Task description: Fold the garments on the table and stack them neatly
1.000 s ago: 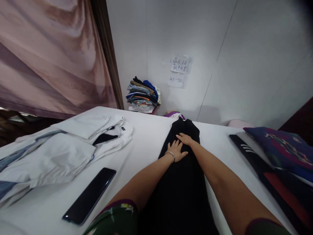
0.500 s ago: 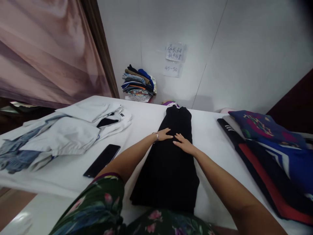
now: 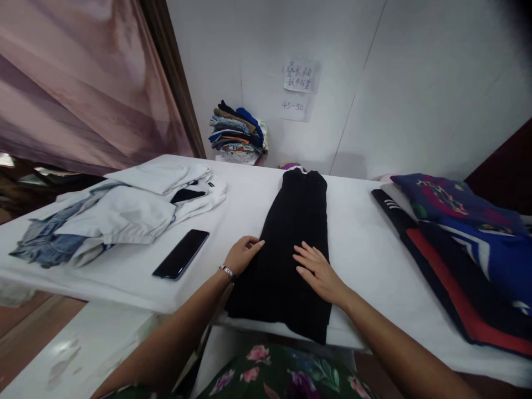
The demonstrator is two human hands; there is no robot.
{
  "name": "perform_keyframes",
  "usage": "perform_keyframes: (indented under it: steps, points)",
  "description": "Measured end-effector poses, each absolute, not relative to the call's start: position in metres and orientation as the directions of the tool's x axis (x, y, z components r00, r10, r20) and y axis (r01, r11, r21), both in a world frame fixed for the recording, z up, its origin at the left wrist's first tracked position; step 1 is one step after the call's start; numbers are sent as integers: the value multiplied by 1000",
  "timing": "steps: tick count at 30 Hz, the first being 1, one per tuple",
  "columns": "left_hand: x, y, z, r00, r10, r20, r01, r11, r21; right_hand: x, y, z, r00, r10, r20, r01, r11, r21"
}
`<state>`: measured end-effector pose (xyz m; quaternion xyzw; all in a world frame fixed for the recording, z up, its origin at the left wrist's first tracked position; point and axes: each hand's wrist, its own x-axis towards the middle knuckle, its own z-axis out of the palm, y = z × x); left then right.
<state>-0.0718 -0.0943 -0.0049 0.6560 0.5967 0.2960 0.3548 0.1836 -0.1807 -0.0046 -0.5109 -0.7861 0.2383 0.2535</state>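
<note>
Garment [image 3: 291,221] in black lies lengthwise on a white table [image 3: 353,221], its near end at the front edge. The right hand [image 3: 320,274] rests on it, released, fingers outstretched; the left hand [image 3: 241,257] touches its left side, though whether it pinches cloth cannot be told. A phone [image 3: 182,255] lies at left, near rumpled white clothing [image 3: 124,213]; folded clothes [image 3: 453,210] sit at right. Beyond, a clothes stack [image 3: 236,133] stands by the wall [image 3: 415,111].
</note>
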Motion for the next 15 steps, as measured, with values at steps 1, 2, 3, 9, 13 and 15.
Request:
perform_keyframes:
  steps: [1,2,3,9,13,15]
  points:
    - [-70,-96,-4,105,993,-46,569,-22,822,182,-188,-2,-387,911,144,669,385,-636]
    - [-68,-97,-4,107,993,-59,556,-10,831,180,-195,-1,-419,898,135,655,402,-639]
    - [-66,-97,-3,117,990,-73,535,-1,845,178,-202,1,-442,888,129,643,414,-644]
    - [-60,-103,1,186,973,-137,497,27,867,193,-210,6,-355,913,203,568,383,-728]
    - [-62,-110,3,262,956,-135,474,-6,880,228,-173,2,197,968,155,514,32,-857]
    - [-62,-112,4,280,948,-152,440,14,898,242,-154,-3,327,942,-74,353,-194,-916]
